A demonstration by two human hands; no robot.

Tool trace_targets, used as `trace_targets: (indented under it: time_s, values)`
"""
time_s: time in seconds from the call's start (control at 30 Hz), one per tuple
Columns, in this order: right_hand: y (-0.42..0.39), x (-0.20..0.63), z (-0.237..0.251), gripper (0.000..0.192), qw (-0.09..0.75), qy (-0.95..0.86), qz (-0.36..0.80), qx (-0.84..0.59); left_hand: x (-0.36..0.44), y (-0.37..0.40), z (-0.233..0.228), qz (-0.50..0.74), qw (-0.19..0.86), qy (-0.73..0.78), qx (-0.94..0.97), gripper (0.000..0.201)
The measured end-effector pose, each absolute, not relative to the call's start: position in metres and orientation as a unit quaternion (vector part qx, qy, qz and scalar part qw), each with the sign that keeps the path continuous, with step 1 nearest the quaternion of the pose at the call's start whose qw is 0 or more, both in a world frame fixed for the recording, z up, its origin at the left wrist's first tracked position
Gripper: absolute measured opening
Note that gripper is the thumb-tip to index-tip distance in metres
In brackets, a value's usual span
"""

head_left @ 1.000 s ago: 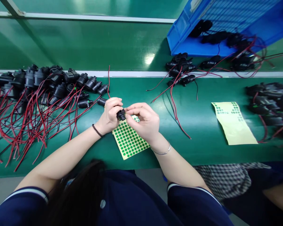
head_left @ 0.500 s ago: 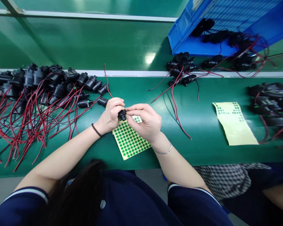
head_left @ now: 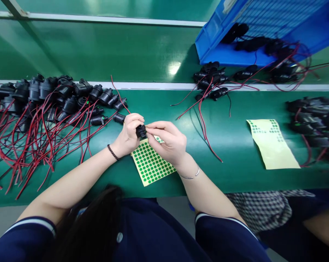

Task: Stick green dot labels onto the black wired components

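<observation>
Both hands meet at the centre of the frame around one small black connector (head_left: 140, 131): my left hand (head_left: 127, 135) has its grip closed around the body, and my right hand (head_left: 168, 142) pinches narrowly at the exposed end with thumb and forefinger. I hold the part raised just above the sticker sheet (head_left: 151, 164), so the green dots lie directly under the fingers and within easy reach. A red wire (head_left: 120, 97) runs up and to the left from behind the left hand, apparently the part's lead, though the hand hides where it joins.

At centre left of the frame lies a pile of black connectors (head_left: 57, 95) with red leads spread over the green surface (head_left: 159, 105), close beside my left arm. At upper right a blue crate (head_left: 262, 25) sits tipped, with more wired parts spilling from its mouth. A second, nearly used sticker sheet (head_left: 272, 143) lies at right, near another dark heap (head_left: 314, 120) at the frame's right edge.

Compared with a second ago, the hands have barely shifted; the connector stays between them above the sheet. The red wire has swung: its free end now arcs further toward the upper left. The right fingertips look pressed a little closer onto the part's end.
</observation>
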State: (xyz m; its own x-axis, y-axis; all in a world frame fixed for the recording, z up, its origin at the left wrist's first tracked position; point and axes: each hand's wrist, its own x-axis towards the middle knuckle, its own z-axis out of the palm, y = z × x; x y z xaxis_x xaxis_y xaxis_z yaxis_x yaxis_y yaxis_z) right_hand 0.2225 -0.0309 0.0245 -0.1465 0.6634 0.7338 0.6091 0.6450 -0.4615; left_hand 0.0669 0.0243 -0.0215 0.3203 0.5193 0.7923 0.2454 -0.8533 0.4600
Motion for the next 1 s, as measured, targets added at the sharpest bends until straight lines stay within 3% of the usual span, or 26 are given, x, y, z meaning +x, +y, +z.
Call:
trace_targets:
  time_s: [0.1,0.2,0.6,0.77,0.87,1.0]
  values:
    - [-0.031,0.22,0.024,0.02,0.546,-0.697,0.147,-0.442,0.07,0.023,-0.023,0.554,0.183,0.252,0.772,0.025]
    - [-0.032,0.218,0.023,0.018,0.555,-0.668,0.188,-0.458,0.071,0.023,-0.025,0.557,0.211,0.253,0.762,0.025]
    - [-0.029,0.222,0.025,0.013,0.5,-0.725,0.045,-0.471,0.065,0.022,-0.027,0.493,0.155,0.223,0.827,0.029]
    - [-0.027,0.224,0.022,0.01,0.503,-0.721,0.065,-0.473,0.071,0.023,-0.029,0.483,0.132,0.242,0.831,0.027]
    - [-0.026,0.229,0.02,0.01,0.538,-0.69,0.092,-0.475,0.069,0.029,-0.007,0.512,0.115,0.228,0.82,0.027]
    - [-0.021,0.24,0.019,0.012,0.618,-0.613,0.088,-0.485,0.027,0.028,0.063,0.542,0.104,0.299,0.779,0.034]
